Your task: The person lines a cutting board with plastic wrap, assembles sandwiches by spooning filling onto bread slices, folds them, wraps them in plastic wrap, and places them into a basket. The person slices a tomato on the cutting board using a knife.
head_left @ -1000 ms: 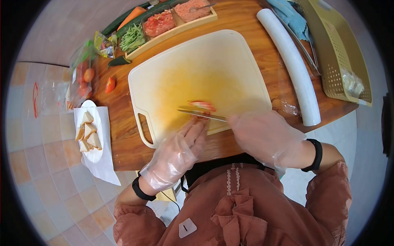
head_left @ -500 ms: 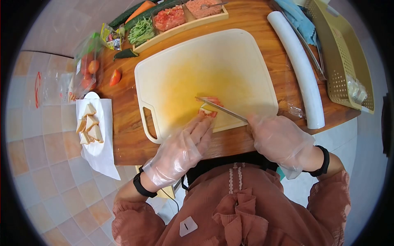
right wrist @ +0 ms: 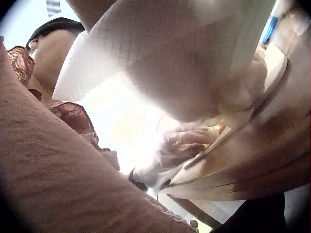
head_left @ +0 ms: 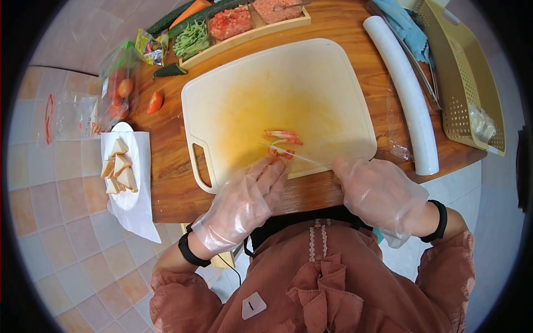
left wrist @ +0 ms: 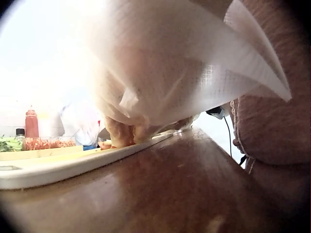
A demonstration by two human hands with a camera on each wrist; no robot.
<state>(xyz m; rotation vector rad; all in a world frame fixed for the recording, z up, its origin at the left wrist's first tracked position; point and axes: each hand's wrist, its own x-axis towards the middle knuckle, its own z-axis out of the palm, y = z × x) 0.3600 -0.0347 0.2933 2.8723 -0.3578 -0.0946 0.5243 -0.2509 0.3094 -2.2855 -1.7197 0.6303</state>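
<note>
On the cream cutting board [head_left: 222,111] lies a tomato piece [head_left: 282,152], held down by the bent fingertips of the gloved left hand [head_left: 244,197]. Just beyond it are thin tomato slices [head_left: 284,135]. The gloved right hand [head_left: 383,194] grips a knife [head_left: 305,159], whose thin blade points left across the tomato piece, edge down. In the left wrist view the left hand [left wrist: 146,82] bends down onto the board's edge. The right wrist view shows the right hand [right wrist: 194,63] large and blurred, its grip hidden, with the left hand [right wrist: 180,148] beyond.
A tomato wedge [head_left: 155,102] and a cucumber end [head_left: 169,70] lie left of the board. A wooden tray [head_left: 250,36] with fillings stands behind. Bread pieces [head_left: 123,166] rest at the left; a white roll [head_left: 402,94] and a basket [head_left: 458,94] stand at the right.
Since the first frame, the knife lifted and shifted right, then turned edge-on over the piece. The slices lie a little apart from the piece. The whole view shifted slightly.
</note>
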